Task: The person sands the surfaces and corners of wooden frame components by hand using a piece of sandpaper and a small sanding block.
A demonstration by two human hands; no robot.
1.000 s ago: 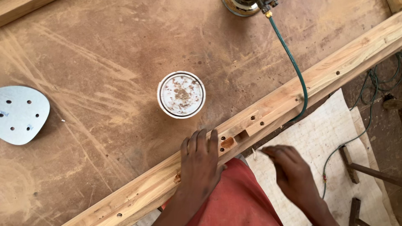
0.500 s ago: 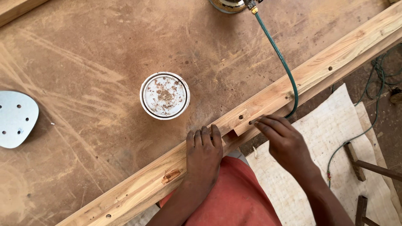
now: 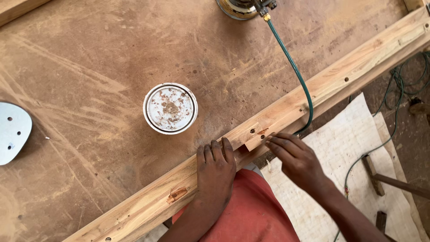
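Note:
A long pale wooden beam (image 3: pixel 340 76) lies along the near edge of the brown workbench (image 3: pixel 89 89), running from lower left to upper right. My left hand (image 3: pixel 216 172) rests flat on the beam, fingers together, beside a notch cut into it. My right hand (image 3: pixel 295 159) has its fingertips on a small wooden block (image 3: pixel 256 138) sitting at that notch. A round white tin (image 3: pixel 170 108), its lid speckled with brown dust, stands on the bench just beyond my left hand.
A green hose (image 3: pixel 293 71) runs from a round tool (image 3: pixel 239 6) at the top edge over the beam and down to the floor. A pale blue pad with holes (image 3: pixel 12 132) lies at the left. White sacking (image 3: pixel 340 170) covers the floor on the right.
My right hand has come up from below the beam to the notch and now touches the small block. My left hand has stayed on the beam. The view has shifted slightly.

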